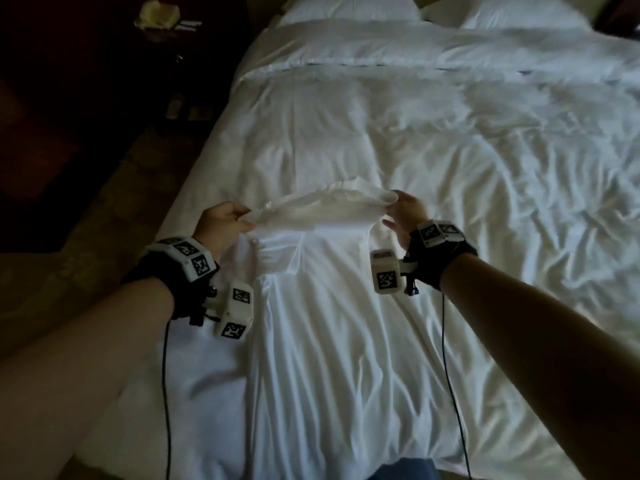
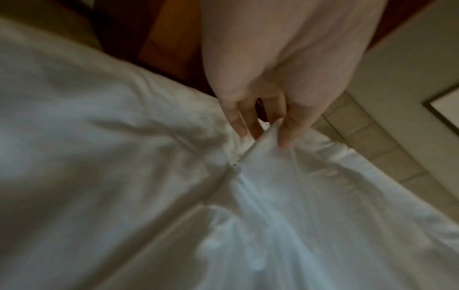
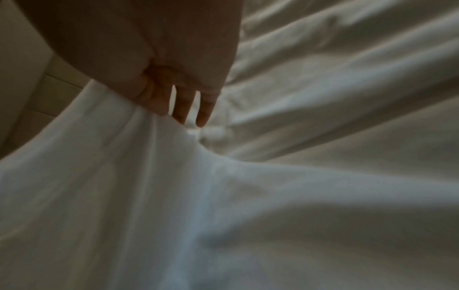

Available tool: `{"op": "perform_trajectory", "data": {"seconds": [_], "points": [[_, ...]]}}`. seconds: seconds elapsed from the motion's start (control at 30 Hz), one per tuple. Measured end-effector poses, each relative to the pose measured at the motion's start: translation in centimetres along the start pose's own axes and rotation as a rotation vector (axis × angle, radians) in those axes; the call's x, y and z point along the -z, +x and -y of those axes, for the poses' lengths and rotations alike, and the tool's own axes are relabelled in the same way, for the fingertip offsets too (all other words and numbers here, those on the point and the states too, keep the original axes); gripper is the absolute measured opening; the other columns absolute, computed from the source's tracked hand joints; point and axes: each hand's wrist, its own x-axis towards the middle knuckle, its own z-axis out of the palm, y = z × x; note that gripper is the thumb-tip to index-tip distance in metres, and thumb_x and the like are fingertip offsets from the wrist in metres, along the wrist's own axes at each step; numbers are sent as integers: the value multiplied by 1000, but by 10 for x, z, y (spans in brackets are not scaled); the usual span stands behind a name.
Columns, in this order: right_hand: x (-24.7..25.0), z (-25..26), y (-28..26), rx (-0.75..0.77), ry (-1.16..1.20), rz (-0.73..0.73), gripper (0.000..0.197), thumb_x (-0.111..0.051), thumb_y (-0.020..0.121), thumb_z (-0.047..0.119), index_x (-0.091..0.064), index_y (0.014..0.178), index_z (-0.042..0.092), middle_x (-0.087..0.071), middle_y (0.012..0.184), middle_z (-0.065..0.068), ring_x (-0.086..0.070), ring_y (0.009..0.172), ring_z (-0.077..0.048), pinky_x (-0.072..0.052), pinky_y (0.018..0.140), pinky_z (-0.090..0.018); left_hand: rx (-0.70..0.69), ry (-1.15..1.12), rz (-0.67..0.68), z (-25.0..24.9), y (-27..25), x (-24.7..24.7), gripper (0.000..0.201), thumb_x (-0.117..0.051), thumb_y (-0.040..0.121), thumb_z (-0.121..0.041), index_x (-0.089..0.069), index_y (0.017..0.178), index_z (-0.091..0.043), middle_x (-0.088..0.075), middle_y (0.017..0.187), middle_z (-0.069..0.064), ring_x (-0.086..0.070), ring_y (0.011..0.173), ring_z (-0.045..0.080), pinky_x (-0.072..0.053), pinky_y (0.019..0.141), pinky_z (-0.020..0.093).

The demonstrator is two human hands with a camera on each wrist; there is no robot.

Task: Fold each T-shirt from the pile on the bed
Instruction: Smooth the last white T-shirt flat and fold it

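our left hand [image 1: 221, 225] and right hand [image 1: 405, 211] each pinch the t-shirt [image 1: 322, 306] between them; uneven tension could skew our fold.

Rumpled white bed [image 1: 485, 150], two pillows [image 1: 349, 8] at its head, white T-shirt [image 1: 332, 341] spread lengthwise

Legible text, labels, brands, numbers: none. Only black-and-white square code markers on the white wrist camera blocks [image 1: 235, 313], flanking the T-shirt [image 1: 329, 306]; not readable.
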Motion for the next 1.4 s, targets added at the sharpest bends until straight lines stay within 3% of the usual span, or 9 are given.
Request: {"op": "perform_trajectory", "data": {"seconds": [0.13, 0.23, 0.37, 0.57, 0.83, 0.97, 1.13, 1.27, 1.4], "points": [[21, -47, -40, -3, -360, 70, 30, -48, 90, -6, -65, 114, 0, -63, 113, -12, -54, 94, -16, -40, 75, -19, 73, 429, 208, 32, -37, 2, 24, -65, 81, 1, -66, 66, -17, -67, 84, 6, -62, 93, 24, -44, 82, 26], [29, -72, -42, -110, -384, 81, 29, -48, 90, -6, -64, 114, -2, -64, 107, -15, -60, 71, -5, -46, 57, -12, 138, 601, 230, 45, -47, 9, 9, -67, 83, -7, -70, 77, -12, -68, 93, 9, -61, 98, 26, -44, 83, 27], [28, -70, -21, -128, -395, 94, 34, -48, 94, 3, -56, 126, -2, -57, 98, -7, -49, 68, -9, -42, 69, -20, 267, 366, 25, 44, -34, 9, 12, -61, 87, -16, -67, 90, -7, -68, 99, 20, -65, 94, 35, -53, 88, 44], [0, -76, 1, -206, -339, 122, 40, -52, 94, 24, -56, 124, -2, -57, 126, -24, -57, 113, -37, -45, 98, -42, 499, -139, 96, 42, -9, -21, 41, -67, 88, -21, -57, 116, 8, -62, 115, 17, -61, 104, 32, -50, 93, 46], [-19, -78, 30, -445, 66, 119, 38, -71, 83, 20, -62, 113, -3, -68, 110, -17, -66, 98, -35, -51, 92, -49, 493, -48, 177, 61, 37, -30, 40, -79, 76, -23, -67, 109, -4, -68, 109, 19, -65, 99, 37, -48, 93, 56], [-19, -64, 40, -284, -187, 225, 39, -60, 91, 20, -56, 125, 3, -59, 105, -2, -60, 94, -18, -47, 97, -35, 422, -135, 167, 49, 39, -33, 24, -68, 85, -8, -65, 108, -2, -65, 113, 21, -65, 88, 31, -53, 78, 41], [-31, -20, 72, -60, 3, 95, 12, -67, 82, 27, -65, 83, 14, -63, 90, -8, -61, 90, -28, -51, 92, -47, 185, -240, 2, 18, 70, -29, 20, -74, 81, -17, -70, 100, -14, -68, 112, 13, -65, 103, 29, -53, 91, 44], [-36, -13, 83, -95, -229, 43, 44, -53, 91, 40, -56, 126, 13, -58, 108, -8, -57, 103, -25, -46, 90, -32, 184, -170, -35, 11, 88, -34, 15, -78, 77, -24, -71, 90, -19, -70, 104, 10, -67, 97, 27, -54, 88, 44], [-34, -48, 86, -203, -528, 163, 47, -51, 86, 47, -59, 122, 18, -60, 123, -6, -58, 112, -29, -47, 98, -40, 360, -124, 72, 40, 76, -41, 35, -73, 82, -24, -67, 113, -11, -67, 113, 14, -65, 99, 30, -53, 90, 49]]}}
